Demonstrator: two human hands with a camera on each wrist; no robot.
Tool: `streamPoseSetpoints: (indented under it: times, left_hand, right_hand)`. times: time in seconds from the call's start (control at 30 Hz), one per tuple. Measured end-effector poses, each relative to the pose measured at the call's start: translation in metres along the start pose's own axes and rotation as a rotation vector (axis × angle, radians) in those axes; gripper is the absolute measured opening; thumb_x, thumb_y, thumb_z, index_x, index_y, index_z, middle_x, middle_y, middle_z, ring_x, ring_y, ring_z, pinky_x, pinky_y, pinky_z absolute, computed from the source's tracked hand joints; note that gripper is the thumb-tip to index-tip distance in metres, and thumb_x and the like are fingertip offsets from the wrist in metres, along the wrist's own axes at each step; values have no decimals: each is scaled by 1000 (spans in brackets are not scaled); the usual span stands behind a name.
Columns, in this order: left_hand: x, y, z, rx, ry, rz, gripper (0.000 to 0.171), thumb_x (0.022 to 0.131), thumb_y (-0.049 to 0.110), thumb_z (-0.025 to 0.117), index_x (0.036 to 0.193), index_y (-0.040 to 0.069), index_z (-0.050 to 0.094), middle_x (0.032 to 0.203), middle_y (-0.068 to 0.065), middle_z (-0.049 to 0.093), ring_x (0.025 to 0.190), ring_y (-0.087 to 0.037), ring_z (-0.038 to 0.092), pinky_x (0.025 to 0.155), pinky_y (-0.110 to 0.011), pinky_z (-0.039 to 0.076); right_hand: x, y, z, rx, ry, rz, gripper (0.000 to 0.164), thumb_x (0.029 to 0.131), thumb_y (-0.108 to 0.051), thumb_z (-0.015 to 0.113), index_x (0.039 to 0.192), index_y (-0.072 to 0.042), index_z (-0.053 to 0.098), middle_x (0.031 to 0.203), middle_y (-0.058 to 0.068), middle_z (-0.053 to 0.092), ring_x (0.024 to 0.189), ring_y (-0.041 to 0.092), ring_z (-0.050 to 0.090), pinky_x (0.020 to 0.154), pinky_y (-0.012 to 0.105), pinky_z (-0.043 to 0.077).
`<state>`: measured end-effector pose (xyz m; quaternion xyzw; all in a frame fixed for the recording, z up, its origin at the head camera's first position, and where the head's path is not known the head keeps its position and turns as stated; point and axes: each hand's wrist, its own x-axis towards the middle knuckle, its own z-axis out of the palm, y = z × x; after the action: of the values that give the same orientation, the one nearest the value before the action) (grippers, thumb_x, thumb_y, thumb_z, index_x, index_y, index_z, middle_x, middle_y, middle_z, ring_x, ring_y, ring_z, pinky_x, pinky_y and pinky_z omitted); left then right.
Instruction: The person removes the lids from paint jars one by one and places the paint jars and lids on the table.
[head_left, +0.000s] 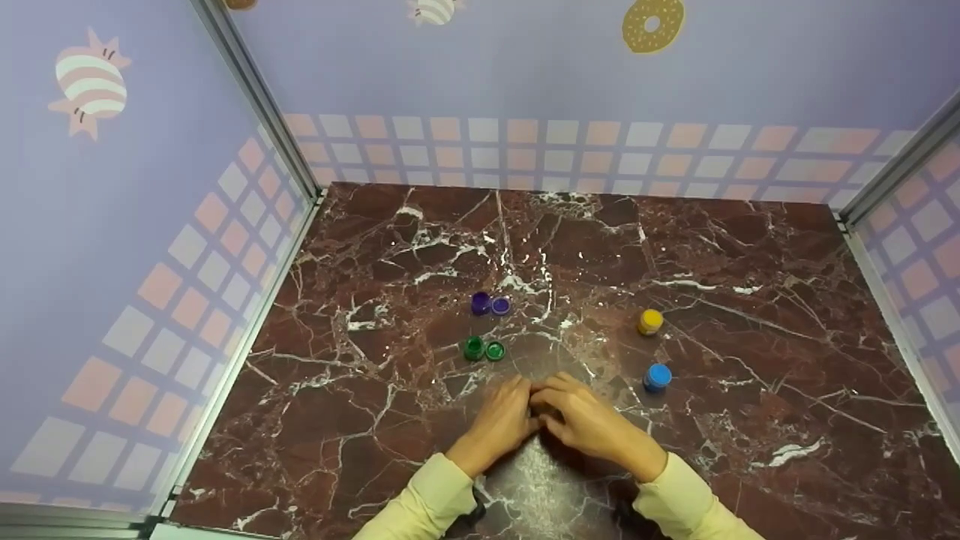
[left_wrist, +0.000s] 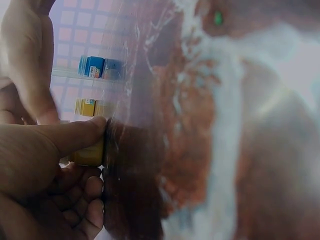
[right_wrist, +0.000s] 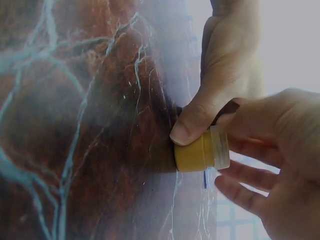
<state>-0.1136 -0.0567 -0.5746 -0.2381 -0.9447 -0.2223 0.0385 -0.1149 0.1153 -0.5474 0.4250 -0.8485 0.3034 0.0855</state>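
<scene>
A small ochre-yellow paint jar [right_wrist: 194, 154] with a clear lid [right_wrist: 220, 147] stands upright on the marble-patterned table. My left hand [head_left: 501, 421] holds its body, the thumb [right_wrist: 189, 127] pressed against the side. Around the lid curl the fingers of my right hand [head_left: 589, 421], also seen in the right wrist view [right_wrist: 285, 145]. Seen from the head, both hands meet near the front and hide this jar. In the left wrist view, the jar [left_wrist: 90, 156] shows partly behind the left thumb [left_wrist: 82, 132].
Beyond the hands, an open green jar [head_left: 474, 348] has its lid [head_left: 495, 351] beside it. Farther back, a purple jar [head_left: 481, 303] stands open by its lid [head_left: 501, 305]. A blue jar [head_left: 658, 377] and a yellow jar [head_left: 650, 322], both lidded, are at right. Patterned panels border the table [head_left: 360, 255].
</scene>
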Motion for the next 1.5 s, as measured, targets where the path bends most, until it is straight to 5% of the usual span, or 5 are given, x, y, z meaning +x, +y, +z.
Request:
streamPoseSetpoints:
  times: [0.33,0.6,1.07,1.5]
  left_hand:
    - [2,-1,0,-22,17,23,39,70,35,79,92,12,57,83,3,54,80,-17,56,71,-35,45]
    - [3,-1,-1,-19,8,10,39,68,35,79,91,12,56,84,2,55,80,-18,57,70,-36,45]
    - [2,-3,0,16,1,22,22,74,16,69,90,10,55,85,-2,57,83,-22,58,71,-39,47]
    - [2,-3,0,5,26,33,25,70,19,73,83,12,53,80,-1,54,78,-22,57,65,-38,45]
  right_hand:
    - [6,-10,-1,-56,170,320,16,80,-8,69,95,-4,66,95,5,60,78,22,62,66,34,52]
    - [13,-23,7,-241,207,486,25,80,-19,72,90,2,62,80,10,53,58,31,56,47,43,45]
    - [17,-32,19,-346,59,515,28,74,-19,74,85,-1,55,80,11,45,57,30,54,44,41,45]
    - [14,-27,17,-280,84,387,19,69,-5,73,77,-2,56,77,9,48,66,30,53,57,43,47]
